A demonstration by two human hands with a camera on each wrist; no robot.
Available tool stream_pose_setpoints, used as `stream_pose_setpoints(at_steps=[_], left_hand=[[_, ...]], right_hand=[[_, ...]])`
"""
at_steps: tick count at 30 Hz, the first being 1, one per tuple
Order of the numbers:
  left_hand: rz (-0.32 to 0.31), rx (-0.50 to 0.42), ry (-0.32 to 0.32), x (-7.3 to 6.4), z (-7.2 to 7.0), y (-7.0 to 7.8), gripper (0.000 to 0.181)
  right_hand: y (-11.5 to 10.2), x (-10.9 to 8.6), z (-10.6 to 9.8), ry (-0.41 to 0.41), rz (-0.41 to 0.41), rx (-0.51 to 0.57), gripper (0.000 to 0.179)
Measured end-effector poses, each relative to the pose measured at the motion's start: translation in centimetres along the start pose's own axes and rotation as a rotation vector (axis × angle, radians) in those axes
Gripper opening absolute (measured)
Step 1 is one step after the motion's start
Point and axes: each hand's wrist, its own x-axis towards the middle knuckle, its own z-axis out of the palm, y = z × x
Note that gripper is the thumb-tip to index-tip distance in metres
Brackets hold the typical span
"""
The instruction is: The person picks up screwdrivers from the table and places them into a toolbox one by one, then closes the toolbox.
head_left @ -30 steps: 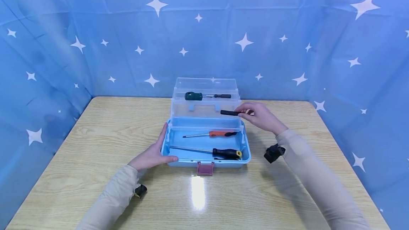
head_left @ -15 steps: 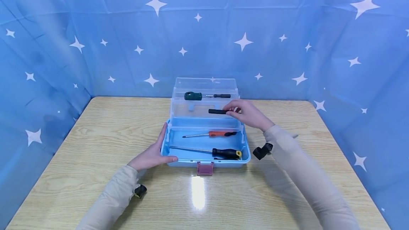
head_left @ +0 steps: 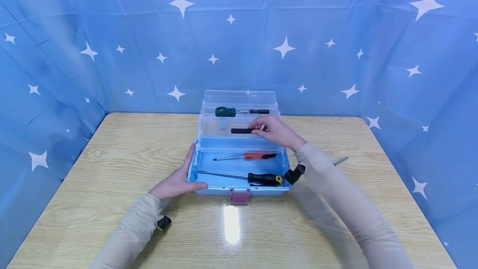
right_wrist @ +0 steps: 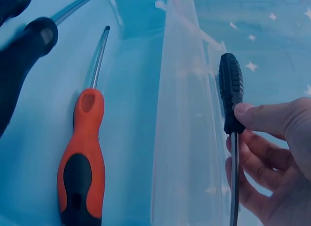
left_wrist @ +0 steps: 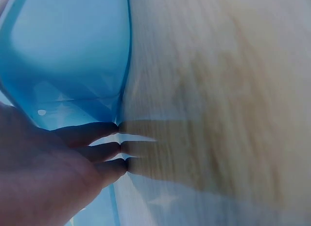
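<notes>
In the head view my right hand [head_left: 274, 131] pinches a black-handled screwdriver [head_left: 240, 130] above a middle clear tray of the light blue toolbox [head_left: 214, 192]. The right wrist view shows thumb and fingers around the base of its ribbed handle [right_wrist: 231, 85], the shaft pointing back under the palm. My left hand [head_left: 177, 182] rests spread on the box's left front corner, thumb along the front rim. Its fairly straight fingers [left_wrist: 99, 151] touch the outer wall in the left wrist view. Inside lie an orange screwdriver [head_left: 255, 156] and a large black-and-yellow screwdriver [head_left: 263, 179].
The upper clear tray holds a green-handled screwdriver [head_left: 225, 112] and a small black-handled one [head_left: 259, 111]. A purple latch [head_left: 239, 197] hangs at the box's front. A metal shaft [head_left: 341, 160] shows on the wooden table [head_left: 123, 152], partly hidden by the right sleeve.
My right hand has moved left with the black-handled screwdriver, from the box's right edge to over the middle tray. A metal shaft beyond the right sleeve has come into view. The left hand stays put.
</notes>
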Motion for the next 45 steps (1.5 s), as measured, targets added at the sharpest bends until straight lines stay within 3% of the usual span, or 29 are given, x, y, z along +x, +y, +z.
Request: stream_pose_setpoints(at_steps=[13, 20, 29, 37, 45], left_hand=[[-0.007, 0.005, 0.001, -0.1, 0.0, 0.1, 0.12], [0.008, 0.01, 0.004, 0.1, 0.0, 0.0, 0.118], [-0.012, -0.007, -0.004, 0.1, 0.0, -0.1, 0.118], [-0.004, -0.022, -0.003, 0.1, 0.0, -0.1, 0.119], [0.004, -0.029, -0.002, 0.1, 0.0, -0.1, 0.12]], right_hand=[[-1.6, 2.1, 2.1, -0.039, -0.046, -0.056, 0.018], [-2.2, 3.3, 3.4, -0.091, -0.018, -0.013, 0.018], [-2.6, 4.0, 4.9, -0.123, -0.043, 0.039, 0.017], [-2.7, 4.3, 5.2, -0.119, -0.03, 0.046, 0.017], [-2.3, 3.9, 4.5, -0.109, -0.04, 0.143, 0.017]])
